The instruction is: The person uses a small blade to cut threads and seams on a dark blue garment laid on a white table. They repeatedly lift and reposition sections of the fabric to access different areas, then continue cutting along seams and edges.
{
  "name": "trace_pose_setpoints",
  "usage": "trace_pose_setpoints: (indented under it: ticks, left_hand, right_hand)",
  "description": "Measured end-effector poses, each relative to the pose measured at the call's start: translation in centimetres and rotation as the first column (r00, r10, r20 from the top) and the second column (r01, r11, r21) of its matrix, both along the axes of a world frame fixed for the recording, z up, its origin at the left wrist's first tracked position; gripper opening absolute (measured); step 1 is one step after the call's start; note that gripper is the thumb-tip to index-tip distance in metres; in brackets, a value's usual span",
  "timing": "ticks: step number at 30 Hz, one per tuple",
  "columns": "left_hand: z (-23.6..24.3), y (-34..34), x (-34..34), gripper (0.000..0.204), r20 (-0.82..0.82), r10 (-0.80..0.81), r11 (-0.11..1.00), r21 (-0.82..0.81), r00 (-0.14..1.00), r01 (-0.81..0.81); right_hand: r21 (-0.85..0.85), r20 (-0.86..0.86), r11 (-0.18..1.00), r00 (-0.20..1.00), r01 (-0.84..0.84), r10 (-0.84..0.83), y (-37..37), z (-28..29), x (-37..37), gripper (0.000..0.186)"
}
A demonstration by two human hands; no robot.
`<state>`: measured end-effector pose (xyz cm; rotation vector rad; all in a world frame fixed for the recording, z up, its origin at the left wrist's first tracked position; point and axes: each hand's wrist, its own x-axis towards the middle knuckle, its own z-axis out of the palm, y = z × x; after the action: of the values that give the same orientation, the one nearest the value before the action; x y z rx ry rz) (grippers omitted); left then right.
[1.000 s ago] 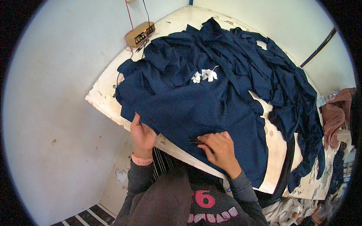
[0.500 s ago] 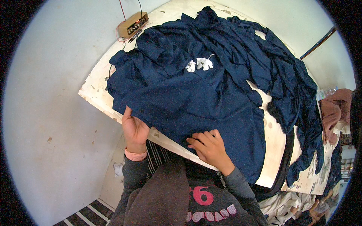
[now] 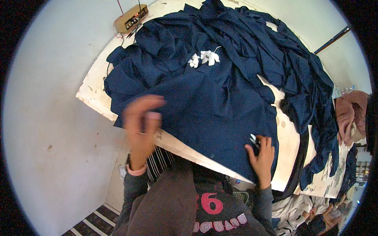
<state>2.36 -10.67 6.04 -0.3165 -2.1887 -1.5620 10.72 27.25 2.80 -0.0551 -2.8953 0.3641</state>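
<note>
A large dark navy cloth (image 3: 204,110) lies spread and rumpled over the pale table. Over its near left edge, my left hand (image 3: 139,124) is smeared by motion, its thumb and fingers curved apart with nothing visible between them. My right hand (image 3: 263,161) rests on the cloth's near right part, fingers curled round a small dark tool with a pale tip (image 3: 252,138); its exact kind is too small to make out. Two white flower-shaped pieces, a larger one (image 3: 210,58) and a smaller one (image 3: 193,61), sit on the cloth's far middle.
At the far left of the table (image 3: 94,92) stands a tan box with knobs and wires (image 3: 132,19). A pale wall (image 3: 47,98) rises on the left. Brown cloth (image 3: 350,116) and a clear bottle (image 3: 343,91) are at the right, with white cloth (image 3: 291,208) below the table edge.
My left hand has let go of the cloth's near left corner and lifted. My right hand has moved right along the cloth, and the small tool now shows in it.
</note>
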Motion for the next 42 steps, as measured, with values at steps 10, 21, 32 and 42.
trace_pose_setpoints:
  ticks: [10, 21, 32, 42]
  left_hand:
    - [-10.3, 5.9, -2.7, 0.042, 0.136, -0.268, 0.810, -0.505, 0.954, 0.299]
    - [-9.7, 6.0, -2.8, 0.041, 0.144, -0.329, 0.842, -0.403, 0.933, 0.359]
    - [-9.6, 4.9, -3.8, 0.048, 0.189, -0.389, 0.830, -0.354, 0.902, 0.432]
    - [-8.9, 2.5, -5.6, 0.065, 0.163, -0.362, 0.830, -0.391, 0.918, 0.397]
  right_hand:
    - [-0.272, -0.098, 0.962, 0.995, -0.026, -0.001, 1.0, 1.6, -4.0, 0.044]
    - [-0.235, -0.051, 0.885, 0.915, -0.401, 0.401, -7.5, 1.5, -4.1, 0.027]
    - [-0.445, -0.021, 0.852, 0.955, -0.275, 0.297, -7.2, 1.7, -4.2, 0.024]
    - [-0.264, -0.093, 0.911, 0.948, -0.317, 0.303, -5.0, 1.5, -1.3, 0.028]
